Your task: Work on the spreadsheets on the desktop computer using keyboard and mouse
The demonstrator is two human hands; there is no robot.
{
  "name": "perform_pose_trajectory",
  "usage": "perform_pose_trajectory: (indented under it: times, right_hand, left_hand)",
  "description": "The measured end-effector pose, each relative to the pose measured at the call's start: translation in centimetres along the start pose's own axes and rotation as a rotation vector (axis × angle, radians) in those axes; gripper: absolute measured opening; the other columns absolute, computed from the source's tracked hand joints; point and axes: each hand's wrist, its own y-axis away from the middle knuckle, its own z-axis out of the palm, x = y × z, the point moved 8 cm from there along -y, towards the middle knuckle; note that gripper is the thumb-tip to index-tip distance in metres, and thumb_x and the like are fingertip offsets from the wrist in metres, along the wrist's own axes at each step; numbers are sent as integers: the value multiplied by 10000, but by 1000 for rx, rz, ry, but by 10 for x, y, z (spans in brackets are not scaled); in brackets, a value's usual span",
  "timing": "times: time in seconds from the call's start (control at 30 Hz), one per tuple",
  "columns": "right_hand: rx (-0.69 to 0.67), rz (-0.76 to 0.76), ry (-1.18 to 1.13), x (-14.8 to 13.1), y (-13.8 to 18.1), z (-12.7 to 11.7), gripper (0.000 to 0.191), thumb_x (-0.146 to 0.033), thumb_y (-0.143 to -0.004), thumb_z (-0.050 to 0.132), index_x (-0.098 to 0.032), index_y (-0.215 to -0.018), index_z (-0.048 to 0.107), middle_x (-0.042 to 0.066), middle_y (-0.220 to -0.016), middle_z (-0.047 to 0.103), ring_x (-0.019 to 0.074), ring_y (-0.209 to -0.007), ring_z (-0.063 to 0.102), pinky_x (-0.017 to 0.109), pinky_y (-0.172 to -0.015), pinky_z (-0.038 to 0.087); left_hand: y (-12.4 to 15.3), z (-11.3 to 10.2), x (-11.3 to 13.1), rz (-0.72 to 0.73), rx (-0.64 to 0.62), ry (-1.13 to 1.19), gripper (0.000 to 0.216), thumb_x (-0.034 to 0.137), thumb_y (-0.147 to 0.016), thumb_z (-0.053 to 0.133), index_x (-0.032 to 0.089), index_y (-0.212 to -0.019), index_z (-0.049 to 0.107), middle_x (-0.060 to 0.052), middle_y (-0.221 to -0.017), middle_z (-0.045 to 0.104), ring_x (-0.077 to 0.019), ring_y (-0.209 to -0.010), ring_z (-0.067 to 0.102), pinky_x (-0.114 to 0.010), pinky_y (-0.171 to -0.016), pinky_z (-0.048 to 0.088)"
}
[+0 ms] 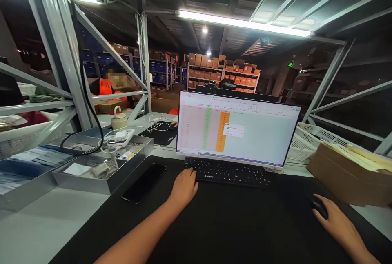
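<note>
My left hand [183, 186] rests on the black desk mat [220, 223] at the left end of a black keyboard [228, 171], fingers curled, tips touching the nearest keys. My right hand [335, 222] lies over a black mouse [318, 206] at the right of the mat, fingers wrapped on it. A monitor [237, 127] behind the keyboard shows a spreadsheet with pink, green and orange columns and a small dialog box.
A black phone [143, 182] lies face down left of my hand. A grey tray [102, 164] of small items and cables stands at the left. A cardboard box [349, 174] and white baskets [309, 141] are at the right. A person in orange [107, 88] sits beyond the metal racking.
</note>
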Motion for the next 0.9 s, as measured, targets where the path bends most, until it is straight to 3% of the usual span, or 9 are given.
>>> perform_pose_trajectory:
  times: [0.17, 0.5, 0.67, 0.9]
  right_hand:
    - [-13, -17, 31, -8, 6, 0, 633, -605, -807, 480, -182, -1268, 576, 149, -1276, 640, 329, -1158, 628, 486, -977, 516]
    - [-13, 22, -1, -3, 4, 0, 686, -624, -770, 490, -166, -1269, 591, 169, -1249, 662, 367, -1131, 645, 489, -926, 544]
    - [10, -16, -19, -2, 5, 3, 638, -603, -761, 510, -193, -1244, 590, 171, -1262, 643, 378, -1199, 602, 504, -1032, 481]
    - [23, 2, -50, 5, 6, 5, 571, -595, -759, 503, -249, -1204, 592, 158, -1252, 633, 386, -1187, 602, 533, -1039, 468]
  left_hand:
    - [-1, 2, 3, 9, -13, -41, 413, 213, -893, 541, 102, -1289, 582, -188, -1402, 559, -304, -1307, 515, -449, -1115, 423]
    - [-2, 3, 5, 28, -41, -77, 430, 204, -878, 552, 74, -1287, 574, -194, -1390, 560, -312, -1293, 518, -444, -1115, 419]
    - [-2, 5, 4, 33, -26, -75, 411, 209, -880, 540, 101, -1276, 575, -186, -1389, 562, -302, -1295, 516, -447, -1117, 414]
    - [-1, 4, 3, 31, -7, -61, 377, 227, -875, 514, 146, -1236, 586, -158, -1378, 577, -291, -1279, 529, -450, -1103, 421]
